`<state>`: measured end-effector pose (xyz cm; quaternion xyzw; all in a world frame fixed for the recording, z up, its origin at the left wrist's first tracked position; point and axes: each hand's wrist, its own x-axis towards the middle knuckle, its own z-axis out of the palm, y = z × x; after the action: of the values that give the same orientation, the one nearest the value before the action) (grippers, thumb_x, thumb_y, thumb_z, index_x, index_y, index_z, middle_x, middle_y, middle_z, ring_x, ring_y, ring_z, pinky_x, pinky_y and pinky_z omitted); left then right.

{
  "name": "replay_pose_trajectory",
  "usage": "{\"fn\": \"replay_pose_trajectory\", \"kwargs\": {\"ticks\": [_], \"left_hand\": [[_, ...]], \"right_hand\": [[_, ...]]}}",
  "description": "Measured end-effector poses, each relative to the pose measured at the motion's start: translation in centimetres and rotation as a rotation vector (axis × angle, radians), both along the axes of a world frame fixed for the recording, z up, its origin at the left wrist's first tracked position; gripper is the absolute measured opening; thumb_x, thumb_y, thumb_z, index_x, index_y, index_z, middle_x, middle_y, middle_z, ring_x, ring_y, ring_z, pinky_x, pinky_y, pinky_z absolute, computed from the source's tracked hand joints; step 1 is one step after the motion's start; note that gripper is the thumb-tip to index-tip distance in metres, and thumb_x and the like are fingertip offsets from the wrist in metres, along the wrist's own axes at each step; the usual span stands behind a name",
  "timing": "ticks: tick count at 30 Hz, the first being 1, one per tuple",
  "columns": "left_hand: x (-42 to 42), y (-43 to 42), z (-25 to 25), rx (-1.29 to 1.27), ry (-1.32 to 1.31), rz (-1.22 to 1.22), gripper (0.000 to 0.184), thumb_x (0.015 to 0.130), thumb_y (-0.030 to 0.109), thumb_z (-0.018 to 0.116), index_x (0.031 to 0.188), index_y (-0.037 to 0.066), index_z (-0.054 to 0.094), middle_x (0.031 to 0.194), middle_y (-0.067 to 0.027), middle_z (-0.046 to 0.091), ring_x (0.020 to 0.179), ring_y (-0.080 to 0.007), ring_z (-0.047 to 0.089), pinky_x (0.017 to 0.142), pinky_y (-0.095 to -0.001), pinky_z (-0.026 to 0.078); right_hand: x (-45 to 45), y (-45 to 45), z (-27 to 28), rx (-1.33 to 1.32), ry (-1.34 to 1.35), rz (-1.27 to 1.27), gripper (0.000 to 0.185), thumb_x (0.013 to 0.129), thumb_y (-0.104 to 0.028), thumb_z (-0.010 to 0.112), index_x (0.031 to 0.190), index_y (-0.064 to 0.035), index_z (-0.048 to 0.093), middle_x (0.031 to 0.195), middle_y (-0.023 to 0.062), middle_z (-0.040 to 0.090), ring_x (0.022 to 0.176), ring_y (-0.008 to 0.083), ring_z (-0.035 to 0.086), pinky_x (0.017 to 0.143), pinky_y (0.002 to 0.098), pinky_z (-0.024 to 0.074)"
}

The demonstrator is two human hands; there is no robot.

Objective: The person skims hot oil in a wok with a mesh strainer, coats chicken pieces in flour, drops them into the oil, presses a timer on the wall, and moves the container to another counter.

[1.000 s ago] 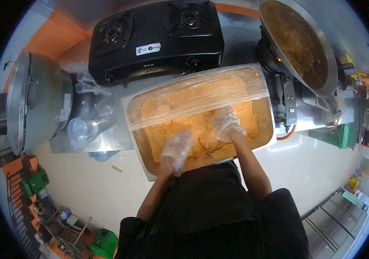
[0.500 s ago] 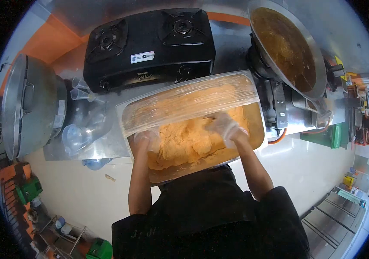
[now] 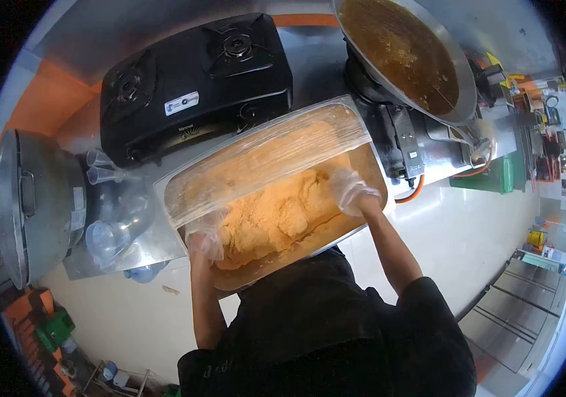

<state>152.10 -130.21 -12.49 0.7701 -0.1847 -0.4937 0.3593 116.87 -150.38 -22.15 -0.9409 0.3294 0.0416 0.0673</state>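
Observation:
A rectangular metal tray point(image 3: 379, 165) holds an orange, powdery breading mix point(image 3: 283, 218), heaped and clumped in the middle. Clear plastic wrap point(image 3: 266, 165) covers the far half of the tray. My left hand point(image 3: 205, 239), in a clear plastic glove, is at the tray's left end beside the breading, close to the wrap's edge. At the right end my right hand point(image 3: 352, 190), gloved the same way, reaches into the breading. Glove plastic, blur and powder hide the fingers of both hands, so I cannot tell whether they hold anything.
A black two-burner stove point(image 3: 197, 86) sits behind the tray. A wide pan of brown oil point(image 3: 402, 59) is at the back right. On the left stand a large metal pot point(image 3: 45, 205), a clear plastic jug point(image 3: 104, 241) and small clear cups point(image 3: 102, 173).
My right hand has moved from the middle of the breading toward the tray's right end. My left hand has shifted slightly down and left. The whole view has turned a little.

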Motion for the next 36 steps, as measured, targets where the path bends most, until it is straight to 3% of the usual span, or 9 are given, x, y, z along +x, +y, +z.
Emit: {"fn": "replay_pose_trajectory", "kwargs": {"ticks": [1, 4, 7, 12, 17, 27, 28, 32, 36], "left_hand": [[-0.4, -0.6, 0.8, 0.011, 0.019, -0.035, 0.048, 0.084, 0.013, 0.068, 0.128, 0.0, 0.056, 0.121, -0.0139, 0.064, 0.103, -0.0217, 0.062, 0.087, -0.0313, 0.048], [-2.4, -1.8, 2.6, 0.016, 0.039, -0.148, 0.049, 0.082, 0.013, 0.07, 0.127, -0.001, 0.057, 0.119, -0.0153, 0.065, 0.102, -0.0233, 0.063, 0.086, -0.0317, 0.049], [-4.8, -2.9, 3.1, -0.044, -0.043, -0.282, 0.051, 0.082, 0.014, 0.069, 0.128, -0.002, 0.055, 0.117, -0.0198, 0.065, 0.103, -0.0292, 0.063, 0.086, -0.0349, 0.049], [-8.2, -5.9, 0.9, -0.107, -0.203, -0.407, 0.054, 0.082, 0.015, 0.068, 0.13, -0.004, 0.053, 0.115, -0.0273, 0.064, 0.106, -0.0392, 0.062, 0.087, -0.0402, 0.049], [-8.0, -5.1, -6.0, -0.253, -0.31, -0.529, 0.053, 0.082, 0.014, 0.066, 0.131, -0.002, 0.052, 0.115, -0.0287, 0.063, 0.108, -0.0411, 0.06, 0.088, -0.0433, 0.049], [-8.5, -6.0, -2.1, -0.162, -0.302, -0.53, 0.037, 0.086, 0.013, 0.064, 0.12, -0.001, 0.062, 0.113, -0.0241, 0.066, 0.105, -0.0369, 0.063, 0.089, -0.0407, 0.049], [-8.2, -6.2, -2.0, -0.178, -0.376, -0.619, 0.037, 0.086, 0.016, 0.064, 0.12, -0.001, 0.063, 0.114, -0.0234, 0.066, 0.105, -0.036, 0.063, 0.089, -0.0405, 0.049], [-8.2, -6.2, 1.4, -0.157, -0.235, -0.508, 0.039, 0.088, 0.022, 0.063, 0.12, 0.0, 0.064, 0.116, -0.0199, 0.067, 0.106, -0.0303, 0.064, 0.091, -0.038, 0.049], [-6.9, -5.7, -0.8, -0.101, -0.05, -0.324, 0.04, 0.087, 0.019, 0.066, 0.121, -0.001, 0.064, 0.116, -0.0163, 0.069, 0.106, -0.0235, 0.065, 0.091, -0.0332, 0.049]], "right_hand": [[-2.0, 0.2, -4.4, -0.111, -0.042, 0.149, 0.027, 0.088, -0.027, 0.059, 0.102, -0.0061, 0.067, 0.095, 0.0168, 0.07, 0.086, 0.034, 0.066, 0.077, 0.0435, 0.0519], [3.6, 2.5, 1.6, 0.668, -0.474, -0.327, 0.034, 0.086, -0.032, 0.062, 0.107, -0.0065, 0.068, 0.095, 0.015, 0.071, 0.083, 0.0294, 0.067, 0.073, 0.0391, 0.0521], [4.3, 2.4, 0.9, 0.48, -0.051, -0.229, 0.037, 0.083, -0.033, 0.066, 0.109, -0.0078, 0.069, 0.093, 0.0129, 0.072, 0.08, 0.0249, 0.067, 0.071, 0.0355, 0.0521], [4.0, 1.6, 4.6, 0.824, -0.219, -0.604, 0.034, 0.078, -0.029, 0.068, 0.104, -0.0079, 0.072, 0.092, 0.0159, 0.072, 0.083, 0.0309, 0.068, 0.075, 0.0383, 0.0534], [1.3, 1.2, 7.4, 0.35, -0.117, -0.546, 0.023, 0.08, -0.018, 0.064, 0.099, -0.0063, 0.07, 0.1, 0.0157, 0.069, 0.094, 0.0321, 0.065, 0.083, 0.0385, 0.0516], [-0.6, 0.4, 7.7, 0.038, 0.037, -0.283, 0.015, 0.08, -0.012, 0.061, 0.09, -0.0056, 0.07, 0.094, 0.0172, 0.068, 0.094, 0.036, 0.064, 0.082, 0.0419, 0.0518], [0.8, 0.3, 9.7, 0.028, 0.327, -0.142, 0.023, 0.083, -0.017, 0.064, 0.1, -0.003, 0.07, 0.102, 0.0196, 0.068, 0.099, 0.0351, 0.064, 0.086, 0.039, 0.0512], [4.2, 1.9, 14.3, 0.894, -0.414, -0.558, 0.041, 0.086, -0.03, 0.068, 0.117, -0.0022, 0.067, 0.115, 0.0178, 0.067, 0.107, 0.0318, 0.063, 0.094, 0.036, 0.0482], [2.6, 0.8, 10.5, 0.428, -0.114, -0.328, 0.052, 0.083, -0.022, 0.068, 0.131, -0.008, 0.058, 0.122, 0.0174, 0.064, 0.114, 0.0307, 0.06, 0.098, 0.0363, 0.0464]]}}
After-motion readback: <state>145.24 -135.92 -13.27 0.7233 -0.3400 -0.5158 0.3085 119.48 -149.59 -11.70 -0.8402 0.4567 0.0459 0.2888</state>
